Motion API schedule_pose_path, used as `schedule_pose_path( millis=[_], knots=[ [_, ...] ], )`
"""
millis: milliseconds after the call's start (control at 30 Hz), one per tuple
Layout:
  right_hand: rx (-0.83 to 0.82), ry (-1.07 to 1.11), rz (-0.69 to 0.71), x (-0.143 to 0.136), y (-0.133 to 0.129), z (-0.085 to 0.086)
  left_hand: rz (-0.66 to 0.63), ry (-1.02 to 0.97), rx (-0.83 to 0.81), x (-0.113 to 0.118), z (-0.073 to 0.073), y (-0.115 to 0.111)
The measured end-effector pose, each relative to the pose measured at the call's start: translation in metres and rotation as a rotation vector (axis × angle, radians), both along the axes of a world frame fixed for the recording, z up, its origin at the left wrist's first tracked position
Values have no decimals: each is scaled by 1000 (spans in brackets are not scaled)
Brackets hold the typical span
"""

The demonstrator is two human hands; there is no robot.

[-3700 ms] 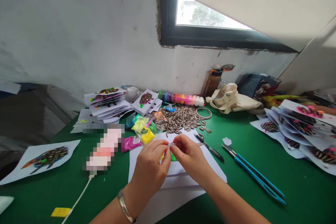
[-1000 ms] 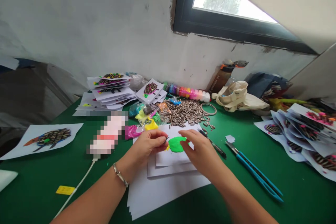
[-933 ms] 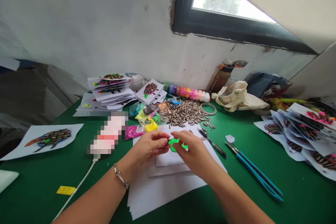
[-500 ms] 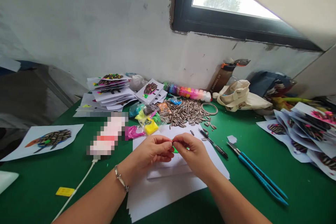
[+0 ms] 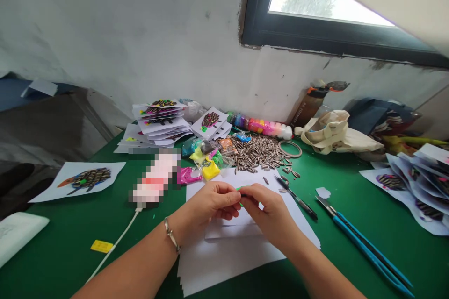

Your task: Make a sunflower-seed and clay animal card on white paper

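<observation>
My left hand [image 5: 220, 200] and my right hand [image 5: 268, 203] meet fingertip to fingertip above the white paper sheets [image 5: 206, 266]. Both are closed in a pinch around something small and dark, mostly hidden by the fingers. Bright green material [image 5: 242, 204] shows just behind the fingertips; whether it is held or lies on the paper I cannot tell. A black pen [image 5: 298, 198] rests across the sheets' right edge, beside a few loose striped sunflower seeds [image 5: 265, 180].
Beyond the sheets lie a seed heap [image 5: 257, 152] and bagged coloured clay [image 5: 210, 168]. Blue tweezers [image 5: 372, 247] lie on the right. Seed-picture stacks stand left [image 5: 161, 124] and right [image 5: 414, 182]. A white cable [image 5: 117, 243] crosses the left side, near a finished seed picture [image 5: 93, 180].
The whole view has shifted, so things appear further right. My hands stay pinched together over the paper, with the fingers slightly rearranged.
</observation>
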State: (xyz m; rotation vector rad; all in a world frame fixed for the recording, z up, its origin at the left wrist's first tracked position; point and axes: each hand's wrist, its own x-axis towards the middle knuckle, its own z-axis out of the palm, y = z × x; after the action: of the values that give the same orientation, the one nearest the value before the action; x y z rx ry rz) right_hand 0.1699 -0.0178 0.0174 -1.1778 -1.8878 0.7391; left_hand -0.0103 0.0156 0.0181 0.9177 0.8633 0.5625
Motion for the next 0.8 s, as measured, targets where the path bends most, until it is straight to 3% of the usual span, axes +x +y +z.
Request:
schedule_pose_path(
  millis=[267,500,667,800],
  knots=[
    [50,-82,-14,3,-2,-1,18,-24,10,2,-5,-3],
    [101,-130,-18,2,-4,3,-14,5,31,3,2,-5],
    [19,-45,-103,1,-4,0,4,3,8,1,-1,-3],
    [-28,-51,-60,2,-3,0,4,-15,5,2,-5,-3]
  ],
)
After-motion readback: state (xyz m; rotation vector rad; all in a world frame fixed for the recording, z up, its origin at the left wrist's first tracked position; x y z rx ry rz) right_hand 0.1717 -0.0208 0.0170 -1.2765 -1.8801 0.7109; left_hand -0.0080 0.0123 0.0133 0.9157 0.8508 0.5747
